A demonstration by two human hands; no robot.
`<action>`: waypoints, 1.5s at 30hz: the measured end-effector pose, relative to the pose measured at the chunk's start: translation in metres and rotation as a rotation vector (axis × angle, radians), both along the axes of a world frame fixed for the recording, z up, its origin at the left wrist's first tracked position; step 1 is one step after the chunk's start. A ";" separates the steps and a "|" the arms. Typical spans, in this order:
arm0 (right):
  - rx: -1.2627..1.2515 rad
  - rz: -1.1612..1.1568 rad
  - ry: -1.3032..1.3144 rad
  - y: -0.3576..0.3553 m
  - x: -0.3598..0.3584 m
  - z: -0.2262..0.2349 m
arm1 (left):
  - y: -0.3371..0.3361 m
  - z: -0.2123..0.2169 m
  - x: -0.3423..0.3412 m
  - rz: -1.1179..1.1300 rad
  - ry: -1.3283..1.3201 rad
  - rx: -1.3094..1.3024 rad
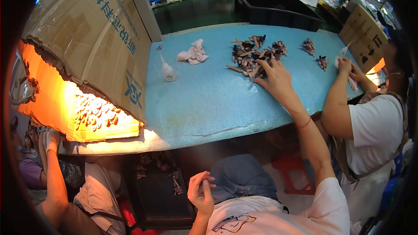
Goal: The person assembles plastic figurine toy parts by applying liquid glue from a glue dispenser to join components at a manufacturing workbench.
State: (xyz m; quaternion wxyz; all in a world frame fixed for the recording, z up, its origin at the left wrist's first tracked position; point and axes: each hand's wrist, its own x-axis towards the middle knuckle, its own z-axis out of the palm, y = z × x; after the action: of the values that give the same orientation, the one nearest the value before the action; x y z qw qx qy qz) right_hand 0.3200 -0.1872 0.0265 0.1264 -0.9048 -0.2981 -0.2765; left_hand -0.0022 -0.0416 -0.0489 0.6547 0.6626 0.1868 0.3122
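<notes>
Dark brown, rigid little plastic parts heaped (254, 56) on blue foam tabletop (204, 100); light, probably pinchable at edges; right hand (275, 77) spread over them; left hand (200, 191) loosely curled, empty.

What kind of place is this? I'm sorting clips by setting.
Probably a small-parts assembly workshop: a shared blue worktable with a pile of small dark parts, a heat-lamp-lit cardboard box, and a co-worker alongside.

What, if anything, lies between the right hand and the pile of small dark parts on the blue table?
Nothing visible: the right hand already rests on the near edge of the pile of dark parts, fingers spread over it.
</notes>
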 end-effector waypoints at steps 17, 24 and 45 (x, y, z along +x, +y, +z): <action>1.129 0.919 1.405 -0.003 -0.140 -0.007 | -0.018 0.082 0.077 -0.562 -0.208 -0.773; 0.708 1.196 0.872 0.027 -0.132 -0.011 | 0.004 0.069 0.055 -0.546 -0.186 -0.663; 0.390 0.555 0.515 0.219 -0.003 -0.018 | 0.050 0.050 -0.003 -0.232 -0.177 -0.728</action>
State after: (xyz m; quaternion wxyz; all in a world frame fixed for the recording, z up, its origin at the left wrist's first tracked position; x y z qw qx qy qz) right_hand 0.3174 0.0315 0.0084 0.4351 -0.7891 -0.4310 -0.0480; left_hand -0.0053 0.0081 0.0006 0.8914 0.3742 0.1519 0.2055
